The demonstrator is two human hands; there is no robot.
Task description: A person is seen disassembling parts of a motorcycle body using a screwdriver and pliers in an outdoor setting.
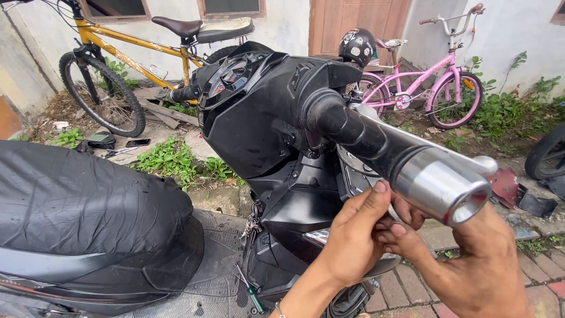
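A black scooter [259, 118] fills the middle of the head view, its right handlebar grip [347, 126] ending in a silver metal bar end [441, 185] close to the camera. My left hand [353, 235] reaches up under the grip, thumb against the silver end's inner edge. My right hand [465, 259] comes from the lower right, its fingers curled under the bar beside the left fingers. A silver brake lever [435, 144] runs along the top of the grip. What the fingertips pinch beneath the bar is hidden.
The scooter's black seat [76, 200] lies at the left. A yellow bicycle [118, 53] leans at the back left and a pink bicycle [435, 82] at the back right. A black helmet [358, 46] sits behind the scooter. A green-handled screwdriver [253, 294] rests on the footboard.
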